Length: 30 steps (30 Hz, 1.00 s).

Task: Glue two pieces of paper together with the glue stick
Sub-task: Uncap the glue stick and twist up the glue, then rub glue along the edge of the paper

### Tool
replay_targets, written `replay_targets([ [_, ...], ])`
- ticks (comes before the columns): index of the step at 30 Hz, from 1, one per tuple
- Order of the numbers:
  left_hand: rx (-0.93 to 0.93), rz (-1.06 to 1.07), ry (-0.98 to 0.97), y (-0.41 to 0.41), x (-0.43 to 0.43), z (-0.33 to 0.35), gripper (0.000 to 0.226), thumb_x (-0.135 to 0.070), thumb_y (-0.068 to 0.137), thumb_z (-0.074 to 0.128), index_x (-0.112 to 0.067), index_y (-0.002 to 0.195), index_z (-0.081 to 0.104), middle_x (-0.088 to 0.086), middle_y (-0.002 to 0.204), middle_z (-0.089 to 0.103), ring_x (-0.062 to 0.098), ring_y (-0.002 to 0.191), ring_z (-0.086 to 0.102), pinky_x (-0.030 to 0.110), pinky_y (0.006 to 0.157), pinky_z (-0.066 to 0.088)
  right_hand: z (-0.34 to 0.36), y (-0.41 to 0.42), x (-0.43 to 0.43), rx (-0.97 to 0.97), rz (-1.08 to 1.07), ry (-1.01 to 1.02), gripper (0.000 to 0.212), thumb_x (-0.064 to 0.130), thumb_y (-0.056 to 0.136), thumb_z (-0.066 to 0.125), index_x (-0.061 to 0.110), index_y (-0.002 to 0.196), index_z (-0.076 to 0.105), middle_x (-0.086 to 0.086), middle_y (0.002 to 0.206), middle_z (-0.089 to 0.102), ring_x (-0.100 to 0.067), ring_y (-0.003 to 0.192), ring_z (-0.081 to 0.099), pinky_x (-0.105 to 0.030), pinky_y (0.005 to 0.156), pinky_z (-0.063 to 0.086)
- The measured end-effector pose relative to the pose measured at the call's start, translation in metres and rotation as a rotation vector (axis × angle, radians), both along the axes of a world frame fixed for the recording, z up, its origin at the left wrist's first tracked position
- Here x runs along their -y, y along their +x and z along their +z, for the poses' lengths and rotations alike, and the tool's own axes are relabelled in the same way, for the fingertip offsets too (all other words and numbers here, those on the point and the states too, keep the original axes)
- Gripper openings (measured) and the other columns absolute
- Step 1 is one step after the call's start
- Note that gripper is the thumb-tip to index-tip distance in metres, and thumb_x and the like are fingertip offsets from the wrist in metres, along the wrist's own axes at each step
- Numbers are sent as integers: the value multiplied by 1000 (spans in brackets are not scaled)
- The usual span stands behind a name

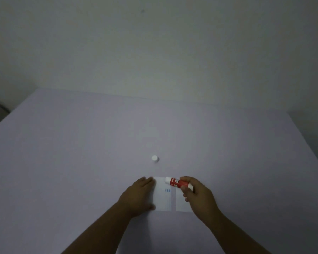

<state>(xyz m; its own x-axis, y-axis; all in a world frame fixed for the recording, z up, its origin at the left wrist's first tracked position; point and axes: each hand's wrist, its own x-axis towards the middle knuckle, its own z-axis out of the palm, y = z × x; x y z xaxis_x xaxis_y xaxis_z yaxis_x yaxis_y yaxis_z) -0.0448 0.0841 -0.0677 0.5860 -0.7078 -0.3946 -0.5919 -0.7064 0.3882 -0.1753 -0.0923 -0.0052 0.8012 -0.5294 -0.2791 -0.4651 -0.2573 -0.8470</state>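
A head-worn camera looks down on a pale lilac table (81, 162). Two white paper pieces lie side by side near the bottom centre, with a thin gap between them. The left paper (162, 197) carries a small blue mark; the right paper (181, 202) sits at its 3 o'clock.

The left hand (138, 195) lies flat, fingers spread, pressing the left paper's left edge. The right hand (196, 193) has its fingers closed around a red glue stick (176, 182), whose white tip points toward 9 o'clock over the far edge of the left paper. Whether the tip touches the paper cannot be told.

The white cap (155, 158) stands alone at 12 o'clock from the papers, well apart.

Likely risks: the thin paper could wrinkle or slide if the stick drags harder than the flat hand holds, and glue could run off the edge onto the table. Nothing blocks the work; the rest of the table is bare.
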Motion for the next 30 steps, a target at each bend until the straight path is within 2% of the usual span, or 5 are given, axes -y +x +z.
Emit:
replay_targets([
  [3,20,-17,12,3,-2,-6,100,-55,69,67,-24,149,17,-9,159,14,13,146,9,32,117,15,-12,5,-7,-4,169,-263,25,17,89,56,21,114,61,0,109,62,-15,101,56,-21,90,39],
  [8,55,-12,-1,5,-5,-11,103,-63,65,65,-27,149,18,-12,158,15,14,146,8,32,117,14,-34,11,-19,-12,375,-368,28,19,93,48,21,120,56,-3,117,59,-17,108,51,-22,95,34],
  [13,39,-15,-9,7,-8,-14,104,-65,64,65,-28,148,18,-13,158,16,14,146,8,34,117,15,-50,15,-23,-39,526,-479,29,20,93,45,23,120,55,-4,113,59,-17,104,50,-24,88,36],
  [17,25,-23,-11,8,-6,-10,103,-62,64,67,-26,148,20,-11,158,18,16,146,9,34,118,16,-47,32,-12,22,441,-537,25,21,91,46,27,112,58,0,105,59,-6,94,48,-15,80,33],
  [30,-2,-28,17,6,-3,-1,102,-58,68,68,-22,149,18,-8,158,17,18,146,7,38,119,15,-24,56,-13,-14,718,-760,26,4,81,49,17,102,54,-5,96,53,-21,86,51,-28,64,37],
])
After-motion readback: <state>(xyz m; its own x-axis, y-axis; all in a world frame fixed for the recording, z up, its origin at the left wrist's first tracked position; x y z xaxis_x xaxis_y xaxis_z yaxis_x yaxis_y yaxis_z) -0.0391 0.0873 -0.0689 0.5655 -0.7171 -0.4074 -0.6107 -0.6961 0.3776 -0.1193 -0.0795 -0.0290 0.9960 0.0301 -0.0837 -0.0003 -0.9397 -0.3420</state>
